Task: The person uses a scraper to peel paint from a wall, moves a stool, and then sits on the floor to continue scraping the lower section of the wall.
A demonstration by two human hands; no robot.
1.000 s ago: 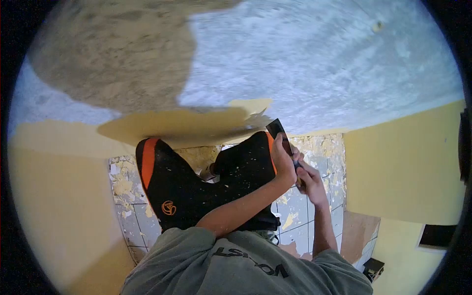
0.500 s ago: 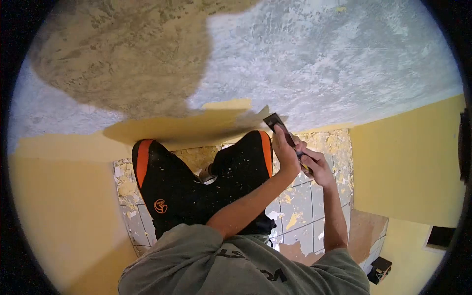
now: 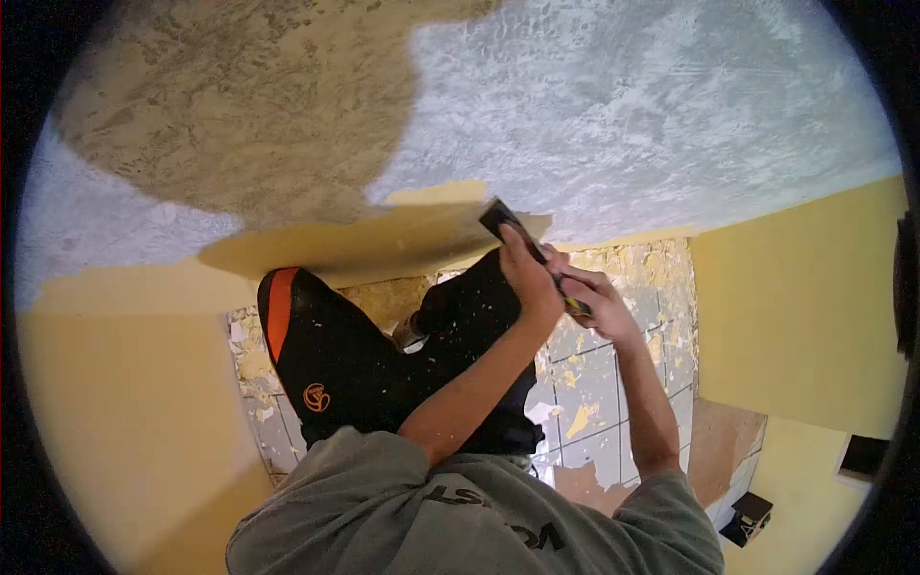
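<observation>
Both my hands grip one paint scraper [image 3: 497, 218], a long tool with a dark flat blade end and a handle showing some yellow. My left hand [image 3: 529, 273] is wrapped round it nearer the blade, and my right hand [image 3: 596, 305] closes on the handle behind. The blade end points up and left, right at the edge of a yellow paint strip [image 3: 383, 235] low on the wall. Above that strip the wall [image 3: 594, 125] is bare, mottled grey, partly under my shadow.
Paint flakes litter the tiled floor [image 3: 585, 383] around my legs [image 3: 383, 374]. A yellow side wall [image 3: 795, 307] rises on the right, another yellow wall surface [image 3: 125, 412] on the left. Brown sheet [image 3: 719, 446] and a small dark box [image 3: 746, 519] lie at lower right.
My hands and the scraper have moved left and up along the wall's paint edge. My right knee has shifted, and its orange stripe is out of sight.
</observation>
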